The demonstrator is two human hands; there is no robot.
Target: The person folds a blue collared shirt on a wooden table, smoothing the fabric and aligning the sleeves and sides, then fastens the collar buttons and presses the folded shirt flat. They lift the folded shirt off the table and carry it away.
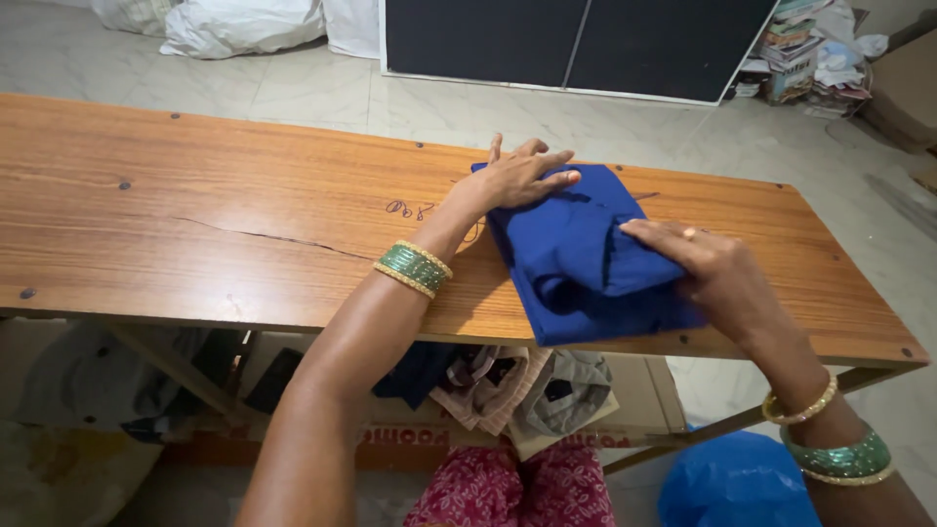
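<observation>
Seen from a head-worn camera looking down, a long wooden table [244,210] is stretching across the view, standing on a pale marble-look floor [322,93]. White sacks [239,24] are lying against the far wall beside a dark panel [576,39], and a heap of papers and boxes [810,54] is sitting in the far right corner.

A folded blue garment [576,259] is lying on the table toward its right half, its near edge reaching the table's front edge. The left hand [517,178] is resting flat on the garment's far left corner, fingers spread and not gripping anything, simply pressing the cloth down. The right hand [708,268] is lying over the right side, its fingers [649,234] curled around a raised fold of the blue cloth and grasping it. Green and gold bangles [415,268] are circling the left wrist, and similar ones are showing on the right.

Judging from the pose, a neat fold here would call for keeping the flat hand pinning the corner while the other hand is drawing its flap over evenly and smoothing out the bunching.

Beneath the table, a cardboard box [644,395] holding mixed clothes [517,385] is partly hidden by the tabletop. A blue plastic bag [737,483] and pink patterned fabric [512,488] are being cut off by the lower edge. What kind of garment the blue one is cannot be made out.
</observation>
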